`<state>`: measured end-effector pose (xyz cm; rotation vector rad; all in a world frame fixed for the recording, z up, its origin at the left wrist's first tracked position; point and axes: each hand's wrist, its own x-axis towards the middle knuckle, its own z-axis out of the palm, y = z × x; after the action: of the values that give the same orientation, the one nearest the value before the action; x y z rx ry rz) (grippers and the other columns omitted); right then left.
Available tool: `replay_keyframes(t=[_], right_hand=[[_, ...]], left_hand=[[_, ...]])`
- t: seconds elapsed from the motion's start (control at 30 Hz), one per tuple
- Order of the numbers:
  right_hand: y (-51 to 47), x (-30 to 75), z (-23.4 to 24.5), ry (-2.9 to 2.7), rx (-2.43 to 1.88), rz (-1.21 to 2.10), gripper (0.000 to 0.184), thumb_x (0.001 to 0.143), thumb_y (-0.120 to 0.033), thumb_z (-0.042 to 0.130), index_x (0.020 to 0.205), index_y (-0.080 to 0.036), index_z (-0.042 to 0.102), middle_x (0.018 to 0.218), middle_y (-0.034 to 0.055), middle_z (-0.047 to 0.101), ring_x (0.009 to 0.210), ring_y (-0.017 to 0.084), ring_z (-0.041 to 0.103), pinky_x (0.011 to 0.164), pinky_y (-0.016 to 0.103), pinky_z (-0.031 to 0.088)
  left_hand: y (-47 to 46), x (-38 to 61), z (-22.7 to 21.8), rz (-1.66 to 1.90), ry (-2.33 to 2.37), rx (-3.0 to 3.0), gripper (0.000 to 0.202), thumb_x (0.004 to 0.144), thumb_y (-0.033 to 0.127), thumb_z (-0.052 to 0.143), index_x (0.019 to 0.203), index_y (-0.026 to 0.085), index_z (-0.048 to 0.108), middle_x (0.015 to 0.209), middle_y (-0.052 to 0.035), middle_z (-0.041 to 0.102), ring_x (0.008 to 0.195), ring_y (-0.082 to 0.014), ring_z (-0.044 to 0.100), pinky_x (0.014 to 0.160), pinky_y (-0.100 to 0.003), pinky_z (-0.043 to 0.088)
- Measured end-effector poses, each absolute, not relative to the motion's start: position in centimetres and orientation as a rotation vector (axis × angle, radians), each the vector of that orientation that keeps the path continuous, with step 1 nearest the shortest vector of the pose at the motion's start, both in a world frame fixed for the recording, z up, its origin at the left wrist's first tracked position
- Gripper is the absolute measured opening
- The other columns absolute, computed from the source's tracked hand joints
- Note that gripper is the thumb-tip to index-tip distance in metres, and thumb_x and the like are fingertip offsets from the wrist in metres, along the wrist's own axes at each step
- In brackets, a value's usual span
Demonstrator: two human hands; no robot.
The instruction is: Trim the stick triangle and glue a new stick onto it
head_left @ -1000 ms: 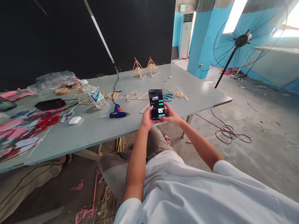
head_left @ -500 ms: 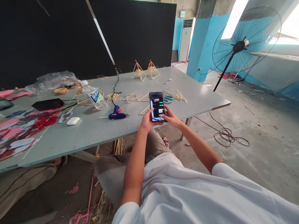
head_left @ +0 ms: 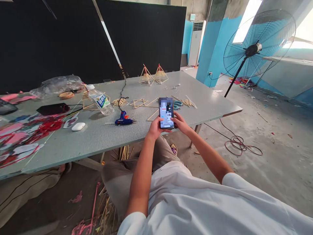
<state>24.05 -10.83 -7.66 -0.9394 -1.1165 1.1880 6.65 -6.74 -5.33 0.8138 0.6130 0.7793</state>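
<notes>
On the phone's (head_left: 166,114) display, the dark panel has drawn back to the upper right since the earlier frame; pale content fills most of the rest. The grey table (head_left: 97,137) carries the blue glue gun (head_left: 123,118), taken as reference. Well right of the gun and beyond stands a caged fan (head_left: 252,50). Two stick pyramids (head_left: 160,75) stand behind the gun, rightward; a bottle (head_left: 102,101) is behind, leftward. The left hand (head_left: 154,128) and right hand (head_left: 182,124), right of the gun, jointly grip the phone. Left of the gun: one white case (head_left: 78,126).
</notes>
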Motion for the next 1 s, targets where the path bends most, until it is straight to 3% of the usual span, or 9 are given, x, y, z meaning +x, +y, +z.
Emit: replay_keyframes(t=[0.27,0.67,1.0], right_hand=[[-10.9,24.2,-7.9,-1.136,-0.935,1.175,0.056,0.078,-0.051,0.086,0.122,-0.027,0.062,0.089,-0.0046,0.075,0.073,0.015,0.067,0.066,0.026,0.053],[-11.1,23.8,-7.4,-1.099,-0.976,1.156,0.062,0.071,-0.057,0.089,0.120,-0.027,0.065,0.091,-0.0030,0.076,0.077,0.017,0.067,0.069,0.028,0.055],[-9.0,22.2,-7.0,-0.914,-1.260,0.909,0.063,0.073,-0.078,0.081,0.091,-0.019,0.071,0.080,0.0014,0.071,0.075,0.018,0.064,0.066,0.029,0.050]], left_hand=[[-6.8,6.7,-5.4,0.783,0.611,0.828,0.054,0.078,0.021,0.059,0.130,0.012,0.069,0.106,-0.0110,0.083,0.081,-0.0283,0.082,0.061,-0.042,0.070],[-6.5,6.7,-6.0,0.787,0.542,0.860,0.066,0.080,0.023,0.062,0.146,0.014,0.064,0.110,-0.0123,0.084,0.083,-0.0280,0.082,0.061,-0.039,0.070],[-7.4,6.9,-5.5,0.755,0.518,1.001,0.065,0.079,0.017,0.070,0.144,0.020,0.067,0.112,-0.0071,0.083,0.087,-0.0256,0.082,0.071,-0.040,0.072]])
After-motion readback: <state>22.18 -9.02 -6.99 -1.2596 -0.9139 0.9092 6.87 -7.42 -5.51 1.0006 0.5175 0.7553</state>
